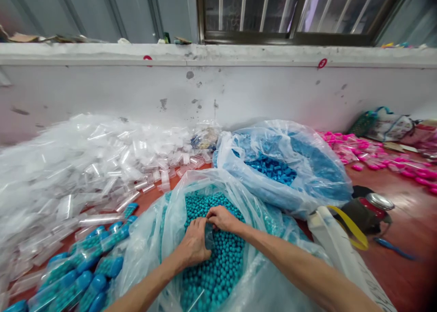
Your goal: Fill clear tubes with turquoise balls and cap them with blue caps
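Both hands are over a clear plastic bag [150, 232] filled with small round teal beads [218, 271]. My left hand [195, 243] is closed round a clear plastic container [209, 237], its wall partly showing between palm and thumb. My right hand [223, 219] has its fingers pinched together at the container's upper end, touching the left fingertips. Whatever lies inside that pinch is hidden. To the left lie several clear containers filled with teal beads and closed with blue caps [97, 282].
A heap of empty clear containers [85, 166] spreads at left. Behind stands a bag of blue caps [273, 168]. At right are a white box [332, 239] with a yellow strap [353, 228], a dark jar with a metal lid [379, 201], a blue tool [394, 248] and pink items [362, 150].
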The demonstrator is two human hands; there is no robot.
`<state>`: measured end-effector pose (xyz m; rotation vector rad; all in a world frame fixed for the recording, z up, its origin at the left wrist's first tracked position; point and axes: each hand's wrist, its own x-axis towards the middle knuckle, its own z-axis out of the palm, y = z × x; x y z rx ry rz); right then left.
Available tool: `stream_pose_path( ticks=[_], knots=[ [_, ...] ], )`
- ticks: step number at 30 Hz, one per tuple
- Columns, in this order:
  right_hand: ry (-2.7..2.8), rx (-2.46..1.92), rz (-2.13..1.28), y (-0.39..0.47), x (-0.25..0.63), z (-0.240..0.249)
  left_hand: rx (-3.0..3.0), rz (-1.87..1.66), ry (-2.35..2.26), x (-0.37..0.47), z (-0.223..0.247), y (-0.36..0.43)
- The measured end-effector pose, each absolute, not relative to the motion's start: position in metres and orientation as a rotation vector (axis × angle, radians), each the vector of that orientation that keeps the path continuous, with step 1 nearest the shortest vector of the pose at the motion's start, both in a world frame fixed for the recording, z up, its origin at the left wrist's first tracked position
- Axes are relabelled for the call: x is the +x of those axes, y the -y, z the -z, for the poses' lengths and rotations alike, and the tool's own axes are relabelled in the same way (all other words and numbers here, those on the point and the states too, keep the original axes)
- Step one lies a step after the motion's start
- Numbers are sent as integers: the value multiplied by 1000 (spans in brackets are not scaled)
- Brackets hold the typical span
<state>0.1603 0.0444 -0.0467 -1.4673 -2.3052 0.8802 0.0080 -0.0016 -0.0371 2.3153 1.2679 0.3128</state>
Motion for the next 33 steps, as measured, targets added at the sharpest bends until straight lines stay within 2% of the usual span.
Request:
stream_pose_path(
  ticks=[7,13,18,26,33],
  knots=[
    [2098,-1549,-793,-30,158,51,2359,-324,-1205,11,40,-4],
    [1904,-1784,-490,-18,185,56,2352,-350,-1536,20,48,4],
    [1691,-1939,-371,-37,206,70,2161,-306,-1848,21,38,-4],
    [1460,-2000,-421,-80,198,75,1987,-430,-1646,2,45,-25],
    [1407,-1942,-644,-104,186,73,1951,-573,-1616,2,55,-23]
  ],
)
